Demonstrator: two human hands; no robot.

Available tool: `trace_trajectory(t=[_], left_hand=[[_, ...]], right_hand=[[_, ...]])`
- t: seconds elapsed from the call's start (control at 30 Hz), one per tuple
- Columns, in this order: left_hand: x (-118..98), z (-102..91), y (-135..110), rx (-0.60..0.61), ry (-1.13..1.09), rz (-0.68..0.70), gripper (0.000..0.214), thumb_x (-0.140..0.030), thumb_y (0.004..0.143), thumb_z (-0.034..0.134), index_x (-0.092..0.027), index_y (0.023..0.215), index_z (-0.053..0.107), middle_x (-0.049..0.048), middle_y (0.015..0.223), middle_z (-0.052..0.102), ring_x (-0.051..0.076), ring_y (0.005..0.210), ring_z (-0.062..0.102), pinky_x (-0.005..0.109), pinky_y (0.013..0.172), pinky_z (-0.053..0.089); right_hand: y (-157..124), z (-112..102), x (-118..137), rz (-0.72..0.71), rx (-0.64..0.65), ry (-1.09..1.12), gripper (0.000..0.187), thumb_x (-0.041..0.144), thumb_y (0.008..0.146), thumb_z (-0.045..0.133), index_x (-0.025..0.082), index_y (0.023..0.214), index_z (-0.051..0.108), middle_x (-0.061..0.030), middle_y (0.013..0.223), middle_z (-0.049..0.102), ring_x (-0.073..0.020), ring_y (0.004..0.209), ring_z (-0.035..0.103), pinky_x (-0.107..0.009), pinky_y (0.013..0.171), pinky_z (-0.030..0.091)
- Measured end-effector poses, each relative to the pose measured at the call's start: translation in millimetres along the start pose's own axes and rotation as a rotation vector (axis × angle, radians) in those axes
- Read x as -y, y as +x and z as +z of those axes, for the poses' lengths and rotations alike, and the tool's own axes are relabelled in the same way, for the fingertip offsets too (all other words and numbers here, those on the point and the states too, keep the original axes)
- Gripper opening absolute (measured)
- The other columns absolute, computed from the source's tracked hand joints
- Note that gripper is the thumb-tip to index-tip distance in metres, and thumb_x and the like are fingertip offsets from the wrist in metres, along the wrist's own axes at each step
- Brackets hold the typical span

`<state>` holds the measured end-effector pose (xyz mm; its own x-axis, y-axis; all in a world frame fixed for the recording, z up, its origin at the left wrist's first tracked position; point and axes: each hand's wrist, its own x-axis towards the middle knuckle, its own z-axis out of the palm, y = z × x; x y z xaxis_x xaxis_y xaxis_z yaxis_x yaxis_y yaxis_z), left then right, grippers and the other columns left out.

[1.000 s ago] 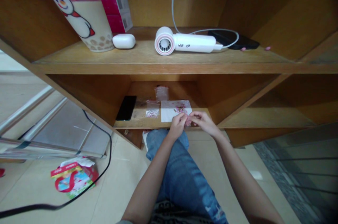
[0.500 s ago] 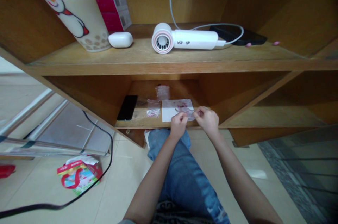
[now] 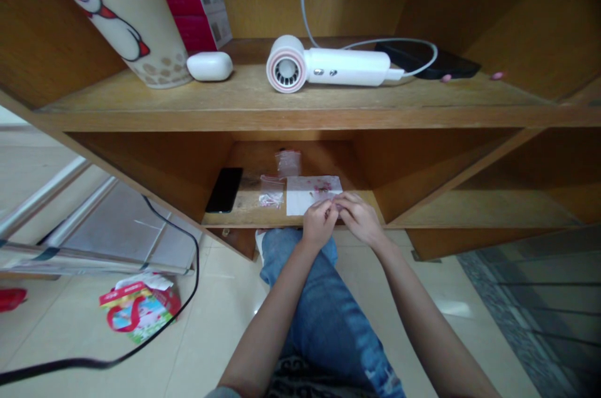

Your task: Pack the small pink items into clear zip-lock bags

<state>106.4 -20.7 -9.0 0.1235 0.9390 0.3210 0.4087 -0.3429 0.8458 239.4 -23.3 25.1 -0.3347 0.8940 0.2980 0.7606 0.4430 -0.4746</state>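
Observation:
My left hand [image 3: 320,222] and my right hand [image 3: 360,218] meet at the front edge of the lower shelf, fingers pinched together. Between them is a small clear plastic bag [image 3: 337,205], mostly covered by the fingers. Just behind the hands lies a white sheet of paper [image 3: 300,196] with several small pink and red bits [image 3: 323,187] scattered on it. A zip bag with small pale pieces [image 3: 271,196] sits left of the paper, and another clear zip bag [image 3: 288,163] lies farther back.
A black phone [image 3: 225,190] lies at the lower shelf's left. Above, the upper shelf [image 3: 244,101] holds a white hair dryer [image 3: 347,67], a white earbud case [image 3: 210,66], a drink cup [image 3: 154,29] and pink boxes [image 3: 185,0]. A black cable [image 3: 198,260] hangs at left.
My hands have come together; the right hand moved left and its fingers now close in beside the left. The plastic bag, stretched between them before, is now mostly hidden. The view shifted slightly.

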Motion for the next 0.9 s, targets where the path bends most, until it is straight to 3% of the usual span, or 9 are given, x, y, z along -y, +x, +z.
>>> trace_trajectory(t=[0.1,0.3,0.4,0.53,0.6,0.7,0.8,0.9], left_hand=[[-1.2,-1.0,-1.0,-0.006,-0.039,0.013,0.027,-0.027,0.085,0.035,-0.019,0.064,0.049,0.0005,0.062,0.05,0.013,0.062,0.045,0.024,0.059,0.034],[-2.4,-2.1,-3.4,0.039,-0.171,-0.002,0.027,-0.032,0.086,0.035,-0.018,0.068,0.05,0.0002,0.063,0.051,0.012,0.06,0.046,0.024,0.059,0.037],[-1.9,-3.4,-1.3,-0.066,-0.212,-0.072,0.027,-0.034,0.086,0.035,-0.018,0.07,0.049,-0.0001,0.066,0.051,0.012,0.064,0.048,0.023,0.063,0.039],[5.4,-4.9,6.2,-0.312,-0.38,-0.252,0.021,-0.037,0.084,0.041,-0.019,0.092,0.049,0.0032,0.09,0.055,0.012,0.079,0.052,0.022,0.068,0.042],[11.0,-4.7,9.7,-0.291,-0.566,-0.372,0.028,-0.04,0.083,0.042,-0.02,0.102,0.046,0.0048,0.099,0.054,0.012,0.08,0.054,0.022,0.062,0.044],[17.3,-4.0,12.7,-0.185,-0.762,-0.463,0.033,-0.044,0.08,0.046,-0.019,0.101,0.049,0.003,0.087,0.057,0.011,0.069,0.055,0.02,0.054,0.043],[19.1,-4.2,13.4,-0.214,-0.784,-0.421,0.031,-0.044,0.076,0.052,-0.016,0.088,0.055,-0.0003,0.07,0.056,0.008,0.057,0.051,0.019,0.054,0.041],[18.6,-5.0,13.0,-0.245,-0.808,-0.397,0.032,-0.045,0.077,0.051,-0.015,0.084,0.057,-0.0003,0.067,0.055,0.007,0.054,0.049,0.018,0.052,0.039]], right_hand=[[0.4,-2.5,4.4,0.023,0.027,0.05,0.03,0.028,0.087,0.036,0.022,0.099,0.062,-0.0047,0.098,0.061,-0.0183,0.092,0.054,-0.029,0.079,0.042],[5.6,-7.6,14.6,0.061,-0.003,0.075,0.032,0.042,0.085,0.041,0.021,0.095,0.063,-0.0062,0.098,0.061,-0.0192,0.089,0.056,-0.028,0.075,0.042],[10.0,-10.9,19.6,0.073,-0.068,0.131,0.032,0.043,0.083,0.046,0.02,0.096,0.064,-0.0069,0.095,0.06,-0.0189,0.085,0.056,-0.028,0.073,0.042],[14.3,-16.0,23.2,0.113,-0.193,0.304,0.034,0.043,0.082,0.047,0.019,0.098,0.065,-0.0059,0.087,0.059,-0.0179,0.081,0.055,-0.027,0.07,0.042],[14.9,-16.3,21.3,0.151,-0.237,0.392,0.035,0.044,0.084,0.044,0.02,0.097,0.066,-0.0052,0.083,0.059,-0.0179,0.08,0.054,-0.028,0.07,0.042],[14.3,-12.4,14.0,0.196,-0.256,0.481,0.035,0.043,0.085,0.042,0.02,0.092,0.067,-0.004,0.079,0.059,-0.0172,0.077,0.054,-0.027,0.067,0.041],[12.9,-6.0,5.7,0.221,-0.291,0.53,0.035,0.041,0.085,0.041,0.019,0.087,0.068,-0.0042,0.079,0.059,-0.0168,0.075,0.054,-0.027,0.065,0.041],[12.1,-1.7,0.5,0.234,-0.333,0.553,0.034,0.039,0.085,0.042,0.018,0.079,0.068,-0.0046,0.079,0.06,-0.0171,0.075,0.055,-0.027,0.066,0.041]])
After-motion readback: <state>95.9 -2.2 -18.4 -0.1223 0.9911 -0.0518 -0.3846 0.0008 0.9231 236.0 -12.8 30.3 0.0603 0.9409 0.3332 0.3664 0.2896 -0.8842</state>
